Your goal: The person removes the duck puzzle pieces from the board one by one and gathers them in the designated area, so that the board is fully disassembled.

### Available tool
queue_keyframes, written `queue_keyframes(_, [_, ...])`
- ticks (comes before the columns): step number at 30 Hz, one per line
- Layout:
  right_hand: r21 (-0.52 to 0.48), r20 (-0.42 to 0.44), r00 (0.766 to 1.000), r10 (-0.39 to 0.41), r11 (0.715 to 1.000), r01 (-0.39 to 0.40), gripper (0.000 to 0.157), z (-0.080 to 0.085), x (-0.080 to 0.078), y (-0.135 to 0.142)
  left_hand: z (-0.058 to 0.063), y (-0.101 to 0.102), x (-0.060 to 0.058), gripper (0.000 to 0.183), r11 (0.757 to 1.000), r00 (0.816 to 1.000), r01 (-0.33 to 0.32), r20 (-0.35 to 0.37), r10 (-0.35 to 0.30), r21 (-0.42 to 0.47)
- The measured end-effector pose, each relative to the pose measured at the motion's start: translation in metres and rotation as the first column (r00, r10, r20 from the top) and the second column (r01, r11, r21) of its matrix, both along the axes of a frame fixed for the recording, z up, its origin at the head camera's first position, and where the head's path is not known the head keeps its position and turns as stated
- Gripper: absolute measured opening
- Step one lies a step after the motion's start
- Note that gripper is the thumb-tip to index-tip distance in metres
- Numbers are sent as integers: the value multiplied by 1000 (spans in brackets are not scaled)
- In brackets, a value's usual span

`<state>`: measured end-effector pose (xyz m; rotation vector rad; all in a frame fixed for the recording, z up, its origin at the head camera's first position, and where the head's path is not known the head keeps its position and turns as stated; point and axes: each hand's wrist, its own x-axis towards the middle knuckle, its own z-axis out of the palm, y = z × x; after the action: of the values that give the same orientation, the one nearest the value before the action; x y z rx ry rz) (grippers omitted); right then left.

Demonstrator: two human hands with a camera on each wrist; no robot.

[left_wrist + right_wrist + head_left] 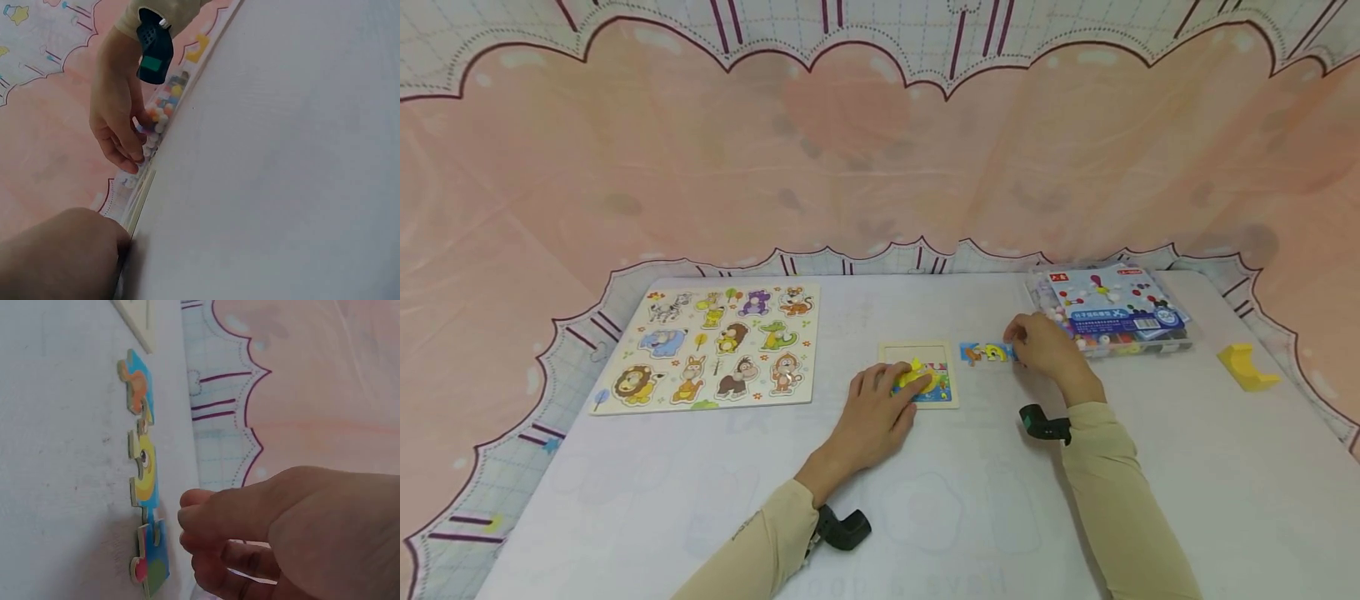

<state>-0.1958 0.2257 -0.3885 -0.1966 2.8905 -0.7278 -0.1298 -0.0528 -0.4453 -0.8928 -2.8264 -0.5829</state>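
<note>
A small wooden jigsaw tray lies mid-table, its lower part filled with colourful pieces and its upper part bare. My left hand rests over its left side, fingers stretched across the yellow picture. To the right of the tray, three loose puzzle pieces lie in a row: an orange and blue piece, a yellow piece with an eye and a green, blue and pink piece. Close over the last piece is my right hand, fingers loosely bent, thumb near the forefinger, with nothing visible between them.
On the left lies a large animal peg board. A clear plastic box of coloured balls with a printed sheet stands behind my right hand. A yellow curved block sits at the far right. Patterned cloth hangs behind the white table.
</note>
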Motion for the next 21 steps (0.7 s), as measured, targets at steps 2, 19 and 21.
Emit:
queue_keyframes(2, [-23,-2,1000,4,1000,-4,18,0,0,-1,0,-1,-2,43,998,999,0,44,-2,60])
queue_keyframes(19, [-188,-118,969,218,953,-238,11,-14,0,-41,3,-18,-20,52,982,993,-82,101,66,168])
queue_keyframes(21, [-191,-140,957,253,942,-276,11,-15,2,-50,4,-19,-19,57,986,989,-103,117,88,131])
